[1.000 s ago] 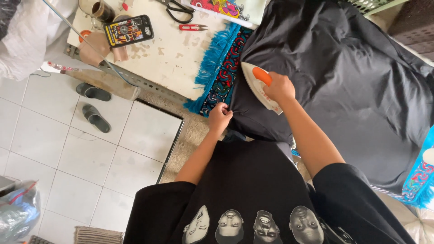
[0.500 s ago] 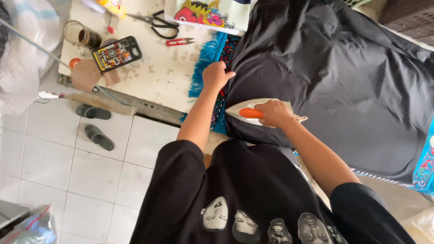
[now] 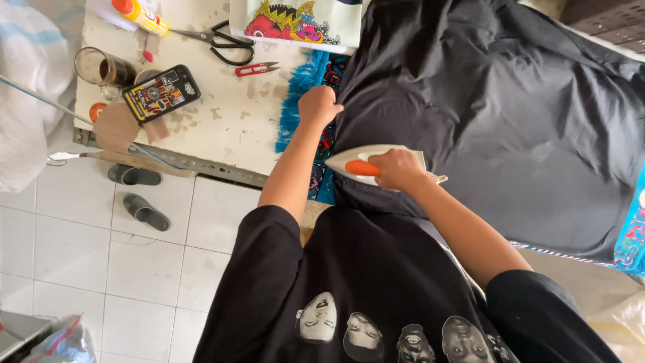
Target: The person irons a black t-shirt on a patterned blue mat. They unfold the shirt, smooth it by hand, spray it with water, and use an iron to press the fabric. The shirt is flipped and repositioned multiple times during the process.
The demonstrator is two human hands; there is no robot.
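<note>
Ironing at a worktable. The black cloth (image 3: 510, 114) lies spread over a blue fringed mat (image 3: 302, 101), which likely pads it from the scuffed table (image 3: 222, 128). The right hand (image 3: 398, 169) is wrapped tight around the orange handle of the white iron (image 3: 356, 163), which sits on the cloth's near edge, nose pointing left. The left hand (image 3: 318, 106) is curled into a fist on the cloth's left edge, apparently pinning it taut. Scissors (image 3: 222, 42), snips (image 3: 256, 68), a phone (image 3: 161, 92) and a glass (image 3: 101, 68) lie well apart, beyond the mat.
</note>
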